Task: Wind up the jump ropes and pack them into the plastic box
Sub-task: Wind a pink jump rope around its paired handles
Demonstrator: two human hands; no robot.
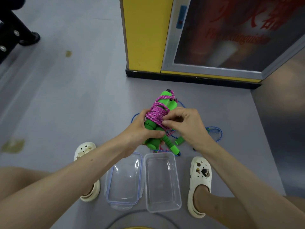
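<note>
Tucking in the pink rope (156, 111) tail | left hand (142, 129) clasped green handles (166, 98), right hand (184, 124) pinched the strand | bundle aloft just beyond the plastic box (163, 210) | judged best — hold tension, wedge end under a wrap

There are two jump ropes: one pink rope (156, 113) and one blue rope (214, 131). There is one clear box (162, 182), one lid (125, 179), two white clogs (200, 179) and two hands, a left hand (140, 131) and a right hand (186, 123).

left hand (142, 129) gripping, right hand (183, 123) seemingly pinching, both forearms extended forward
</note>
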